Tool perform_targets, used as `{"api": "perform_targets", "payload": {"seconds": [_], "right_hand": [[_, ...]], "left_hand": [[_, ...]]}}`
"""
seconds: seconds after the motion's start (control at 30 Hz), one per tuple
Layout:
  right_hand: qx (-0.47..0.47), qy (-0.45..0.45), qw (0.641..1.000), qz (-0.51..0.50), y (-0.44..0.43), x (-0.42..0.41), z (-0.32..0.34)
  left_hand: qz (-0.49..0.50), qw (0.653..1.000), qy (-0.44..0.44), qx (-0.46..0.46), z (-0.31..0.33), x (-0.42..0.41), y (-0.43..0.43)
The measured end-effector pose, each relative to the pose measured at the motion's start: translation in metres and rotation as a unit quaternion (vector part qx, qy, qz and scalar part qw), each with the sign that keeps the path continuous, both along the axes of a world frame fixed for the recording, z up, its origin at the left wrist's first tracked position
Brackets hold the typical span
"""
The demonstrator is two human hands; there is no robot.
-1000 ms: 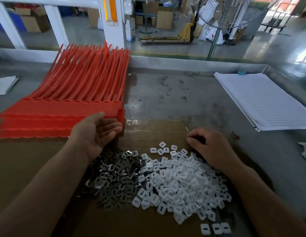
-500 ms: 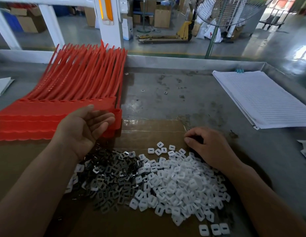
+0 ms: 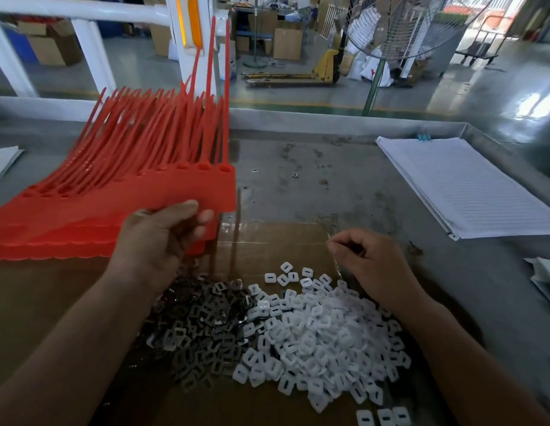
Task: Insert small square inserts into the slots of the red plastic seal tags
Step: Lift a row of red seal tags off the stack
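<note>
Your left hand (image 3: 156, 241) grips the near edge of a strip of tags (image 3: 187, 192), fingers curled round it. The strip's right end is raised off the red stack on the worktop (image 3: 329, 179). Your right hand (image 3: 372, 265) rests on the cardboard (image 3: 267, 241) at the far edge of the white inserts (image 3: 313, 339), fingers curled in; I cannot tell whether they already pinch a piece. The dark inserts (image 3: 200, 321) lie just left of the white pile, by your left wrist.

Hold the strip steady and tilted so the slots (image 3: 226, 168) at the root of the tails face you. Take one insert only, by its edges. Turn it square to the slot and press it straight in until it seats flush. Work along the strip from the right end so that no slot gets missed.
</note>
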State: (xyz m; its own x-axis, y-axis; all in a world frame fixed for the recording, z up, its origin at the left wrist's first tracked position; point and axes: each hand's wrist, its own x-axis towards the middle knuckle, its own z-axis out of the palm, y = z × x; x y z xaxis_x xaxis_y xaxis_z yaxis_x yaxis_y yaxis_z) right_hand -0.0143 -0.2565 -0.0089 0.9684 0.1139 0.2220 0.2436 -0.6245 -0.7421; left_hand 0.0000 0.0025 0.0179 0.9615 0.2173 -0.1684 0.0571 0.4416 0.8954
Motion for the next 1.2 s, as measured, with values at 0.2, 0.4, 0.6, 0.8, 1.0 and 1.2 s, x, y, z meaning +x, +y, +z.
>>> {"api": "perform_targets", "payload": {"seconds": [0.2,0.4,0.6,0.8,1.0,1.2], "right_hand": [[0.095,0.015,0.995,0.036,0.015,-0.009,0.015],[0.247,0.094,0.956,0.126,0.037,-0.016,0.032],[0.315,0.013,0.946,0.068,0.036,-0.013,0.029],[0.245,-0.034,0.969,-0.007,0.012,-0.003,0.023],[0.151,-0.054,0.98,-0.117,-0.012,0.013,0.01],[0.071,-0.034,0.981,-0.176,-0.03,0.022,-0.007]], "left_hand": [[-0.053,0.998,-0.041,0.009,-0.01,-0.015,-0.031],[-0.12,0.987,-0.092,0.06,-0.023,-0.027,-0.045],[-0.119,0.986,-0.109,-0.042,-0.013,-0.03,-0.046],[0.047,0.993,-0.112,0.003,-0.002,-0.017,-0.016],[0.111,0.976,-0.168,0.08,-0.009,-0.006,-0.005],[0.031,0.911,-0.154,0.382,-0.035,0.005,-0.008]]}}
